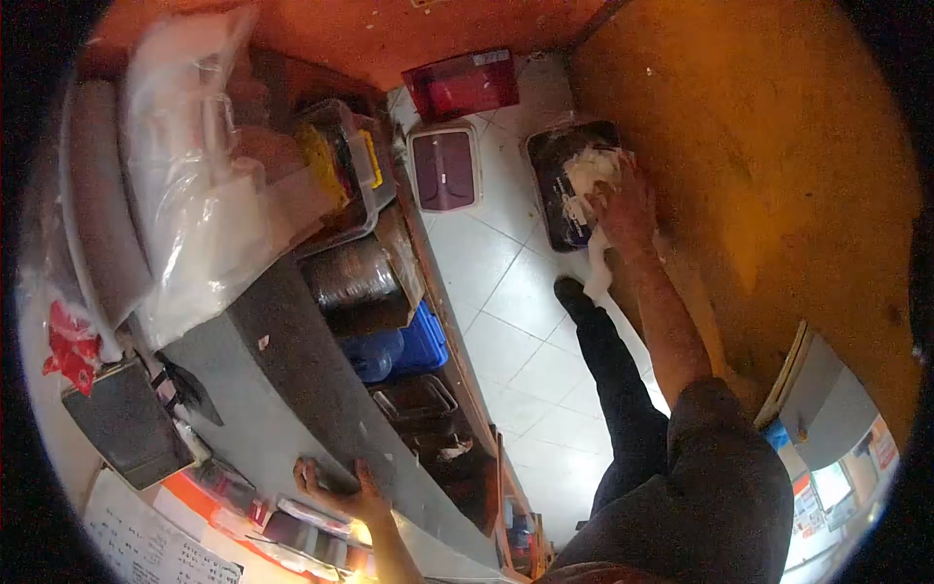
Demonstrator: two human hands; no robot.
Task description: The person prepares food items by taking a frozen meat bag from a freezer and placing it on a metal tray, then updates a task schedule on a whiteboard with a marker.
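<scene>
My right hand (628,212) reaches down to a dark rectangular bin (552,216) on the floor. Its fingers are curled on crumpled white material (592,173), paper or thin plastic, at the top of the bin. A white strip (599,273) hangs below the wrist, beside the bin. My left hand (352,496) rests at the edge of a grey counter (321,389), fingers spread and nothing in them.
A white-rimmed purple bin (445,170) and a red crate (462,86) stand on the tiled floor (506,292). Shelves under the counter hold a clear tub (365,219) and a blue box (424,338). An orange wall (759,175) rises at right.
</scene>
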